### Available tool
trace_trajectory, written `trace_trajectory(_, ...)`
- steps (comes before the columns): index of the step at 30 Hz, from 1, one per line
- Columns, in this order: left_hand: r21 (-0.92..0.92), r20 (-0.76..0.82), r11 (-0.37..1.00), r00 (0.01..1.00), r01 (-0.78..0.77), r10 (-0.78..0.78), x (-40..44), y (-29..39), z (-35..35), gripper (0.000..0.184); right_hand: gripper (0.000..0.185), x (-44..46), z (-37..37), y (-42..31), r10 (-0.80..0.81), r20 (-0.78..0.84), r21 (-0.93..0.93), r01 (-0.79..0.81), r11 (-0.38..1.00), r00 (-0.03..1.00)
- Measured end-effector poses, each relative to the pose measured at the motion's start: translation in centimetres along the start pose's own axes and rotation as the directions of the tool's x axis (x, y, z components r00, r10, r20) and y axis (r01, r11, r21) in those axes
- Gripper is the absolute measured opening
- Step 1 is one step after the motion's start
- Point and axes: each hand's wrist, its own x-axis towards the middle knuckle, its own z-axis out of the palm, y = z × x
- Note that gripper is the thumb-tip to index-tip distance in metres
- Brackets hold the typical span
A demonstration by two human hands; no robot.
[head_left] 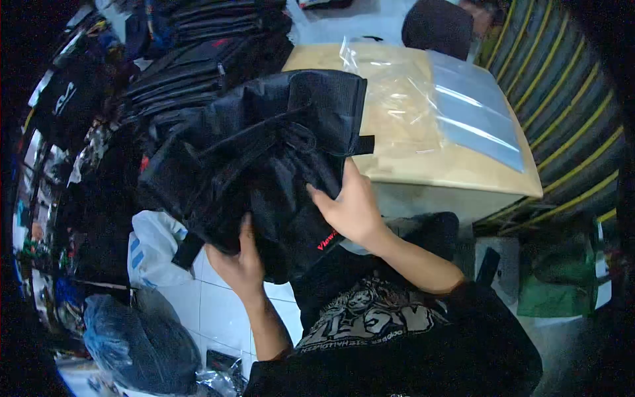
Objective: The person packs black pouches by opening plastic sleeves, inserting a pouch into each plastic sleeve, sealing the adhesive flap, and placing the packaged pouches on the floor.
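Observation:
A black fabric bag (264, 165) with red lettering near its lower right edge is held up in front of me. My left hand (238, 264) grips its lower left side, thumb on the near face and fingers hidden behind. On the right side, my right hand (350, 205) grips the bag's edge, its thumb lying over the fabric. Black strap ends stick out beside both hands. A cord or loop shows on the bag's upper part.
A pale yellow table (397, 165) at the right carries clear plastic bags (397, 99) and a bluish plastic sheet (476, 109). Stacked black bags (178, 73) stand behind at the left. A dark filled plastic sack (139, 347) and a white bag (152, 248) lie on the tiled floor.

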Motion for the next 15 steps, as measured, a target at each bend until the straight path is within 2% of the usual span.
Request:
trace_trajectory(2,-0.216,0.012,0.95,0.973,0.226,-0.229,0.8,1.4,0.1,0.046,0.064,-0.3,-0.7,-0.8,0.009,-0.022,-0.091,-0.011,0.996,1.0)
trace_trajectory(4,-0.441,0.111,0.793,0.902,0.42,-0.416,0.9,0.2,0.5,0.052,0.065,0.8,-2.4,-0.2,0.067,-0.017,-0.226,-0.069,0.972,0.998)
trace_trajectory(5,-0.409,0.207,0.814,0.911,0.412,-0.357,0.9,-0.1,-0.4,0.055,0.066,0.9,-2.9,1.1,-0.016,-0.03,-0.094,0.013,0.995,0.999)
trace_trajectory(6,-0.373,0.298,0.836,0.905,0.402,-0.303,1.0,-0.3,-0.8,0.058,0.065,1.7,-3.3,2.1,-0.125,-0.06,-0.06,0.121,0.991,0.99)
trace_trajectory(8,-0.15,0.308,0.922,0.903,0.357,-0.299,0.7,-1.7,0.0,0.062,0.064,1.6,-3.5,1.7,-0.145,-0.08,0.049,0.149,0.988,0.986)
trace_trajectory(9,-0.145,0.254,0.933,0.924,0.33,-0.287,0.6,-1.2,0.3,0.062,0.064,1.6,-3.2,2.3,-0.23,-0.064,0.068,0.234,0.97,0.971)
trace_trajectory(10,-0.084,0.179,0.925,0.919,0.37,-0.351,0.6,-1.4,0.8,0.055,0.065,1.3,-2.4,1.8,-0.119,-0.008,0.009,0.119,0.993,0.993)
trace_trajectory(12,0.037,0.019,0.946,0.946,0.322,-0.322,0.0,-1.5,2.5,0.047,0.068,0.1,-0.7,0.3,0.121,0.084,-0.141,-0.109,0.984,0.989)
trace_trajectory(13,0.183,-0.033,0.951,0.969,0.248,-0.246,-0.3,-1.3,2.8,0.041,0.072,-0.4,0.4,1.2,0.039,0.065,-0.097,-0.033,0.995,0.997)
trace_trajectory(15,0.32,-0.06,0.939,0.991,0.129,-0.116,-0.9,-1.4,3.9,0.04,0.069,-1.9,1.6,1.2,-0.018,0.03,-0.112,0.021,0.994,0.999)
